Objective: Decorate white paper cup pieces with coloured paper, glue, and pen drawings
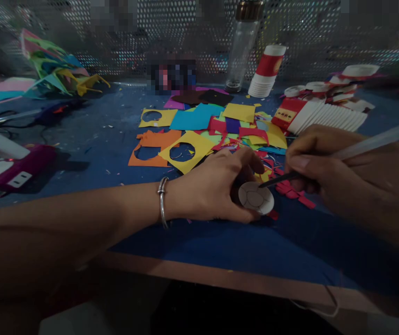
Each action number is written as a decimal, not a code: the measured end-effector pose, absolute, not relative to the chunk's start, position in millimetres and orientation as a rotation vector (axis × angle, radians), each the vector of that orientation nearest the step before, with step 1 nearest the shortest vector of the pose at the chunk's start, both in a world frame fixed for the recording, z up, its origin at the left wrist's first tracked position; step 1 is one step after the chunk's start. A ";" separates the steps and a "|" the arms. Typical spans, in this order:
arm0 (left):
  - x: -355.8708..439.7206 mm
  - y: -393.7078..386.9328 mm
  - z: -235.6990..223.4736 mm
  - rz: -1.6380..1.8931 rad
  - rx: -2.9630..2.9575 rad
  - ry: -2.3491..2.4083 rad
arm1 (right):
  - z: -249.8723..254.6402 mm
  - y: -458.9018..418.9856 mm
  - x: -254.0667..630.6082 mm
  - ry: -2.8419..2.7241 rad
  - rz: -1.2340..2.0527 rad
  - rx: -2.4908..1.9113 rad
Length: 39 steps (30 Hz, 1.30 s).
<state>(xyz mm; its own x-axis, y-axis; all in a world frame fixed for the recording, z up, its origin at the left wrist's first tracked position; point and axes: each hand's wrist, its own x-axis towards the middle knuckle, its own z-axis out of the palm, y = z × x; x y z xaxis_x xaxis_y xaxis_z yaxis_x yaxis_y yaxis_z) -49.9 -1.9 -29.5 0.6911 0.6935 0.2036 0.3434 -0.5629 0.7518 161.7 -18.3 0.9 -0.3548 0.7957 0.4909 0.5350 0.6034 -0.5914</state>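
Observation:
My left hand, wearing a silver bangle, is closed around the sides of a small paper cup base. Its round white face is turned up and carries thin dark lines: a rounded shape in the middle with lines running out to the rim. A pen with a pale barrel and dark front end is pinched in my right hand. Its tip meets the upper edge of the white face. Red paper scraps lie just behind, between my two hands.
Coloured paper sheets, among them a yellow one with a round hole, lie mid-table. Behind stand a glass bottle and stacked cups. More paper cups lie right. A magenta power strip sits left; the table edge is near me.

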 end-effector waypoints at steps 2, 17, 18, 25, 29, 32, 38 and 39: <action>-49.7 -0.8 -30.0 0.619 2.175 0.790 | -1.7 -20.5 164.5 -2.013 0.449 -1.056; -50.4 1.9 -30.1 0.577 2.290 0.811 | 0.5 -21.7 170.2 -2.043 0.413 -1.007; -50.5 2.1 -29.7 0.569 2.324 0.829 | 0.0 -21.7 170.1 -2.053 0.411 -0.996; -51.6 2.4 -27.8 0.533 2.338 0.887 | -4.4 -23.5 170.1 -2.061 0.425 -0.994; -51.6 1.9 -26.7 0.500 2.310 0.909 | -6.6 -25.3 171.8 -2.079 0.441 -0.981; -51.3 2.4 -26.6 0.498 2.323 0.885 | -6.7 -26.2 171.6 -2.105 0.450 -0.978; -51.1 4.3 -27.5 0.481 2.350 0.900 | -4.8 -25.9 170.2 -2.119 0.434 -1.056; -50.9 4.6 -27.5 0.484 2.349 0.899 | -4.6 -25.7 170.3 -2.124 0.432 -1.058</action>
<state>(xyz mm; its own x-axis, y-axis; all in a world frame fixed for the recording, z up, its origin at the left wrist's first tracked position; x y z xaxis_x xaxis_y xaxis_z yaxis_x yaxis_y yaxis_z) -50.9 4.6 -27.5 0.7082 0.6948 0.1258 0.4878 -0.6102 0.6243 170.3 -25.7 -4.6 -0.4093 0.7935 0.4504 0.5547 0.6083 -0.5676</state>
